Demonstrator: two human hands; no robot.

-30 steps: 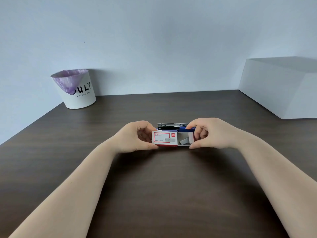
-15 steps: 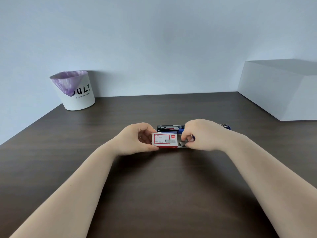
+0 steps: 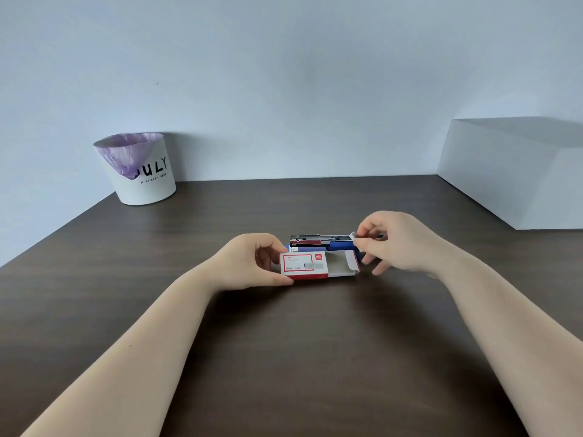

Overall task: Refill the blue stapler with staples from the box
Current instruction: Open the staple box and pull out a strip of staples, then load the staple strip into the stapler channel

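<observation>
- The dark wood-grain table (image 3: 284, 357) carries everything; a big white box (image 3: 517, 175) sits at its far right and a white bin (image 3: 142, 171) with a purple liner at its far left, against the wall.
- The bin reads "ULY" in large black letters, with "A STILISH" and a blurred word beneath.
- The blue stapler (image 3: 325, 243) lies near the middle of the table with its long axis running left to right, opened up so its metal staple channel shows along the top, metal tip toward the left.
- The staple box (image 3: 315, 266), white with a red border and a small red logo I cannot read, lies just in front of the stapler, parallel to it; its inner tray is slid out to the right.
- The left hand (image 3: 252, 263) is curled around the box's left end, thumb in front, fingers behind.
- The right hand (image 3: 397, 241) pinches a small pale strip of staples (image 3: 355, 237) between thumb and forefinger at the stapler's right end, the other fingers loosely spread.
</observation>
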